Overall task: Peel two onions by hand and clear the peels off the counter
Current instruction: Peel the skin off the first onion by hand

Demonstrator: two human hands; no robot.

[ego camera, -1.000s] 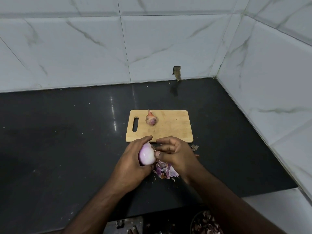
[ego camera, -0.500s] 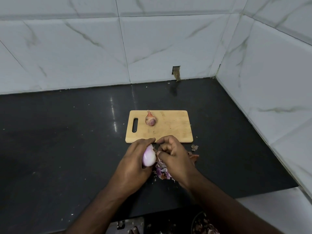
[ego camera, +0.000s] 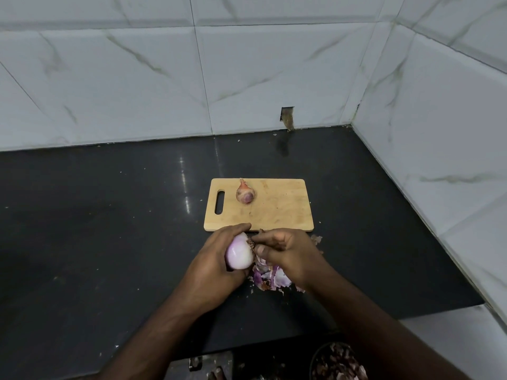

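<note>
Head view: my left hand (ego camera: 211,272) grips the nearly bare red onion (ego camera: 239,255) over the black counter (ego camera: 109,229); my right hand (ego camera: 285,255) pinches skin at its root end. Peels (ego camera: 270,278) lie beneath. Second, unpeeled onion (ego camera: 245,193) waits on the far cutting board (ego camera: 277,209). Judged next: tear off this last skin. My right fingertips are hidden; a container (ego camera: 338,362) at the near edge is cut off.

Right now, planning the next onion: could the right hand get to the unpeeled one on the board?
Probably yes, once freed. The right hand is pinching skin at the peeled onion; nothing stands between it and the unpeeled onion on the cutting board.
</note>
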